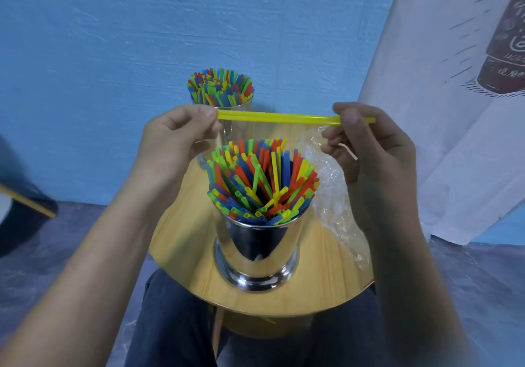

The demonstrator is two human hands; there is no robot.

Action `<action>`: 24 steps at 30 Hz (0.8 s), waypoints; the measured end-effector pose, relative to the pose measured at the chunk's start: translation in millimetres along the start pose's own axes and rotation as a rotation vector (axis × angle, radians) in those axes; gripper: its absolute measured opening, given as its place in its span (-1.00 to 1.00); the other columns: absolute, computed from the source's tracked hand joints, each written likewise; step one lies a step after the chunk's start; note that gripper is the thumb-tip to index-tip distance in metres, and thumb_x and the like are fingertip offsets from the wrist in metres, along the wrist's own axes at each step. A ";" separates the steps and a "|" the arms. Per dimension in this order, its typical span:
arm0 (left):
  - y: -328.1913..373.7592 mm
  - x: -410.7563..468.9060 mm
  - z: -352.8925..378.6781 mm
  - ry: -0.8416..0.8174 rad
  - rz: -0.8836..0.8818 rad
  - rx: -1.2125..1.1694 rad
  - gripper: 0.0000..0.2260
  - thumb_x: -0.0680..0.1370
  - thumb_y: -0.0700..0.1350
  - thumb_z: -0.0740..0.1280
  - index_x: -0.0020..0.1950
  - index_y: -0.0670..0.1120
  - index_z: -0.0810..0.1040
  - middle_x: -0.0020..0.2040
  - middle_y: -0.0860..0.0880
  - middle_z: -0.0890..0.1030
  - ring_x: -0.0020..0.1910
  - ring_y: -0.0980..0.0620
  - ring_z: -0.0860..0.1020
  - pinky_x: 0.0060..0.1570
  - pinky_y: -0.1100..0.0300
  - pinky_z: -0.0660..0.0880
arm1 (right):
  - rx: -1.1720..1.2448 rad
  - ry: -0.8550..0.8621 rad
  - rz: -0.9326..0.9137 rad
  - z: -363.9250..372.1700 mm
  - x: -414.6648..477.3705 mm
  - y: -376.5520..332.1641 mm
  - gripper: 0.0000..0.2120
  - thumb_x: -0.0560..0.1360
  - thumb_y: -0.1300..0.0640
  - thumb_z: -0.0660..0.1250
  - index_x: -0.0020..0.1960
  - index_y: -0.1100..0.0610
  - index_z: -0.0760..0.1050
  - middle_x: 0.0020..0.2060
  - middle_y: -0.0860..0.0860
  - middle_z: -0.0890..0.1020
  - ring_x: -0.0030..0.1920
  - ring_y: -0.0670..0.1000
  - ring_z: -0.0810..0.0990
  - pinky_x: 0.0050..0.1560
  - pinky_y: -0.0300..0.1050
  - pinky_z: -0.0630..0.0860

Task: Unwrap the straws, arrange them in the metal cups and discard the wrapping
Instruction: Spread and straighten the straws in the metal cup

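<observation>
The yellow straws (278,118) are pinched level at both ends, by the left hand (176,139) and the right hand (369,145), above the near metal cup (255,253), which is already packed tight. One could be dropped if either pinch is loosened. The cup could be tipped if they are forced in. The clear wrapping (335,196), loose on the round wooden table (326,281), could be swept off by the right forearm.

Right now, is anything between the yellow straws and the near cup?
Nothing visible. The left hand and right hand pinch the yellow straws level in open air above the near metal cup. Its mouth is crowded with coloured straws, though.
</observation>
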State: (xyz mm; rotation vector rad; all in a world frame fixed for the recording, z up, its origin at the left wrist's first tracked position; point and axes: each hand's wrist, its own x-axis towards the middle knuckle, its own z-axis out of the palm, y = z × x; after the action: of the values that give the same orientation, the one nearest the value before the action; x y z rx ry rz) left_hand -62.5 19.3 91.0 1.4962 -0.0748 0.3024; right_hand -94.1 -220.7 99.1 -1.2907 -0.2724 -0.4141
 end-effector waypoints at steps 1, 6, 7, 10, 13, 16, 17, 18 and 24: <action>0.9 -2.0 0.4 -0.023 0.010 0.050 -0.87 0.61 -0.08 0.37 -0.12 -0.01 0.65 -0.26 0.09 0.65 -0.24 0.16 0.55 -0.13 0.28 0.49 | 0.010 0.007 -0.008 0.0 0.3 -1.1 -0.84 0.54 0.03 0.41 0.04 0.10 0.66 -0.24 0.04 0.67 -0.18 -0.02 0.61 -0.04 -0.13 0.56; 7.8 -10.6 4.6 -0.174 0.072 0.193 -0.86 0.49 0.04 0.42 -0.19 0.01 0.67 -0.23 0.08 0.67 -0.17 0.14 0.58 0.01 0.20 0.48 | -0.041 0.035 -0.104 3.5 2.5 -5.7 -0.81 0.68 0.13 0.26 0.01 0.13 0.64 -0.30 0.00 0.62 -0.21 0.00 0.57 -0.11 -0.11 0.54; 9.3 -11.7 5.6 -0.190 0.088 0.213 -0.86 0.49 0.04 0.41 -0.17 0.00 0.67 -0.21 0.09 0.68 -0.15 0.17 0.60 0.00 0.27 0.49 | -0.065 0.062 -0.136 2.2 3.8 -8.0 -0.76 0.71 0.14 0.21 -0.01 0.12 0.63 -0.32 -0.01 0.59 -0.23 0.02 0.54 -0.14 -0.10 0.53; 13.3 -11.9 8.9 -0.215 0.127 0.269 -0.80 0.53 0.08 0.36 -0.03 -0.01 0.68 -0.09 0.13 0.71 -0.05 0.25 0.63 -0.01 0.40 0.49 | -0.158 0.160 -0.232 -3.6 8.6 -20.1 -0.68 0.73 0.14 0.13 -0.12 0.08 0.57 -0.39 0.01 0.45 -0.33 0.07 0.46 -0.22 -0.07 0.43; 14.2 -9.8 11.9 -0.270 0.116 0.314 -0.73 0.56 0.11 0.29 0.12 0.01 0.66 0.08 0.16 0.71 0.13 0.25 0.63 0.10 0.39 0.48 | -0.322 0.171 -0.306 -10.3 11.3 -29.0 -0.66 0.73 0.18 0.08 -0.16 0.08 0.49 -0.45 0.00 0.38 -0.38 0.09 0.40 -0.28 -0.11 0.35; 9.1 -10.1 13.4 -0.362 -0.002 0.296 -0.73 0.64 0.03 0.26 0.27 0.02 0.62 0.20 0.11 0.69 0.26 0.14 0.61 0.29 0.16 0.48 | -0.560 -0.025 -0.297 -10.1 11.4 -23.2 -0.70 0.71 0.17 0.11 -0.14 0.07 0.48 -0.42 0.13 0.39 -0.37 0.14 0.39 -0.36 -0.01 0.32; 7.7 -10.9 13.0 -0.385 -0.071 0.245 -0.75 0.66 -0.03 0.25 0.29 0.02 0.62 0.22 0.08 0.69 0.26 0.08 0.63 0.28 0.08 0.51 | -0.643 -0.116 -0.259 -9.1 11.2 -17.3 -0.74 0.70 0.13 0.14 -0.11 0.07 0.50 -0.39 0.13 0.41 -0.36 0.14 0.41 -0.35 0.05 0.34; 6.7 -11.7 13.2 -0.400 -0.140 0.189 -0.75 0.67 -0.09 0.23 0.29 0.00 0.63 0.21 0.05 0.70 0.23 0.02 0.65 0.23 0.06 0.56 | -0.705 -0.195 -0.211 -8.4 11.5 -10.0 -0.80 0.68 0.09 0.17 -0.08 0.07 0.50 -0.38 0.10 0.44 -0.37 0.10 0.41 -0.34 0.08 0.38; 5.5 -12.6 12.8 -0.364 -0.261 0.127 -0.69 0.68 -0.21 0.16 0.24 -0.03 0.67 0.13 -0.05 0.73 0.12 -0.05 0.70 0.07 0.13 0.65 | -0.777 -0.270 -0.131 -4.3 12.2 17.3 -0.74 0.58 0.15 0.39 0.18 -0.03 0.38 -0.45 -0.04 0.37 -0.45 -0.05 0.33 -0.35 0.06 0.43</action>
State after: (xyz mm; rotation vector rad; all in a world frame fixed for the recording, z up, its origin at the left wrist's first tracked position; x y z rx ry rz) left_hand -74.2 5.0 94.4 1.6523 -0.1511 -0.1805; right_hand -75.6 -222.8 88.1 -2.1054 -0.4496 -0.4768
